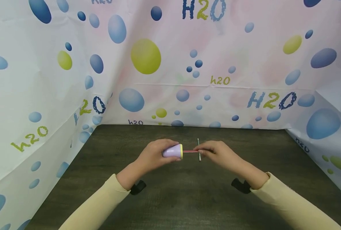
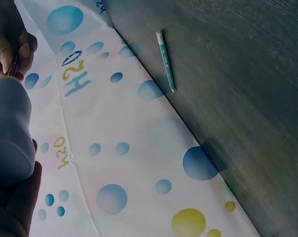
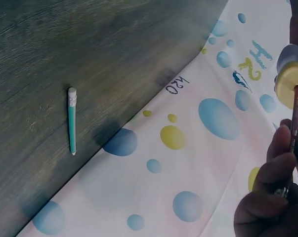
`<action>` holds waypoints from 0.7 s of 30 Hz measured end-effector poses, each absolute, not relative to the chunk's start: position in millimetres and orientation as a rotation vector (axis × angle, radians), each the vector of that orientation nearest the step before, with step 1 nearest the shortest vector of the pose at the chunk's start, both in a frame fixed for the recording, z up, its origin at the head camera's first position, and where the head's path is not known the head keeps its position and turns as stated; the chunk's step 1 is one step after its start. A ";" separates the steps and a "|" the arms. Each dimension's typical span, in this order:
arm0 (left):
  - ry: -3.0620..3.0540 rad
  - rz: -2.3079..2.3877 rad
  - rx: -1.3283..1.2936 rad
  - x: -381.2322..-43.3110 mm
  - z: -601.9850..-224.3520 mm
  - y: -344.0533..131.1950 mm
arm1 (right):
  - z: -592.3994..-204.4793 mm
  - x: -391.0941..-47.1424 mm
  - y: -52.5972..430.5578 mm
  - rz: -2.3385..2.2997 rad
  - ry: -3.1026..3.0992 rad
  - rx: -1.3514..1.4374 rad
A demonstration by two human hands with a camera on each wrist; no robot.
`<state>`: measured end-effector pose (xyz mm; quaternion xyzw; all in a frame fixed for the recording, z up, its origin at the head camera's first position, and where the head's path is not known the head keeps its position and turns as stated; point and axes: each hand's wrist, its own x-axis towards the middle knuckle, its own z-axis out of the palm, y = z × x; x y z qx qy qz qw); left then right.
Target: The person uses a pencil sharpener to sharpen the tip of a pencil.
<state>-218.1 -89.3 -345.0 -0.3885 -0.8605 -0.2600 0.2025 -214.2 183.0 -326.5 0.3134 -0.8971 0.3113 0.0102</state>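
My left hand [image 1: 153, 155] grips a purple pencil sharpener [image 1: 172, 151] with a yellow end that faces right. Thumb and fingers of my right hand [image 1: 220, 156] pinch a red pencil [image 1: 189, 151]. In the right wrist view one end of this pencil [image 3: 296, 111] sits in the hole of the yellow face [image 3: 288, 79]. The sharpener's body [image 2: 10, 123] fills the left edge of the left wrist view. A green pencil [image 1: 199, 157] with a white eraser end lies on the table, behind the right fingertips in the head view.
The dark wooden table [image 1: 187, 198] stretches out around both hands. A white backdrop [image 1: 170, 105] with blue and yellow bubbles and H2O lettering rises along its back and sides. Black wrist camera mounts [image 1: 241, 186] hang under both wrists.
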 end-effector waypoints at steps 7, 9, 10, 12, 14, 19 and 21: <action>-2.406 -0.733 -1.084 -219.2 -347.0 -86.8 | -331.1 -213.6 183.5 0.916 -2.731 0.990; -2.403 -0.725 -1.092 -219.6 -348.4 -85.9 | -332.9 -213.5 183.5 0.907 -2.721 0.995; -2.399 -0.723 -1.097 -219.8 -349.2 -85.5 | -333.7 -213.3 183.4 0.903 -2.717 0.996; -2.397 -0.731 -1.100 -219.6 -350.2 -84.8 | -335.4 -212.9 183.2 0.896 -2.707 0.998; -2.395 -0.732 -1.105 -219.4 -351.1 -84.3 | -337.0 -212.3 183.0 0.862 -2.692 1.004; -2.409 -0.728 -1.099 -219.1 -352.3 -83.4 | -340.3 -211.1 182.2 0.727 -2.634 1.024; -2.415 -0.736 -1.094 -219.3 -352.3 -82.9 | -341.6 -210.8 181.8 0.719 -2.615 1.030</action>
